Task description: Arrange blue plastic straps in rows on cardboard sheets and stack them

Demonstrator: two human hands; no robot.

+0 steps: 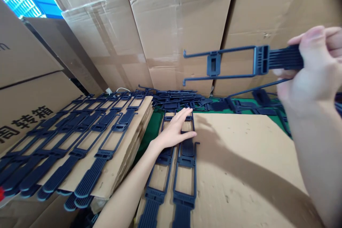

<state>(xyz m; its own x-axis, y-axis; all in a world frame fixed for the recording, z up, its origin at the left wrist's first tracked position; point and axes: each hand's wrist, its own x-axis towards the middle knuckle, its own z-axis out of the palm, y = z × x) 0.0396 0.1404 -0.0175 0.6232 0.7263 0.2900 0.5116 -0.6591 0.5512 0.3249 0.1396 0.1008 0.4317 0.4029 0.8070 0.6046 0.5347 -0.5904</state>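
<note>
My right hand (317,57) is raised at the upper right, its fingers closed round the ribbed end of a dark blue plastic bracket (263,60). The bracket's two long arms point left, with a small crosspiece between them. Below it, a thin dark rod also reaches my right hand; whether I hold it is unclear. My left hand (177,130), fingers stretched out, rests over similar brackets (184,171) laid in two columns on a flat cardboard sheet (235,164). Its palm partly hides them.
To the left, a stack of cardboard sheets (117,171) carries rows of the same brackets. A loose heap of brackets (176,99) lies at the back on a green surface (146,133). Large cardboard boxes (181,25) wall off the back and left.
</note>
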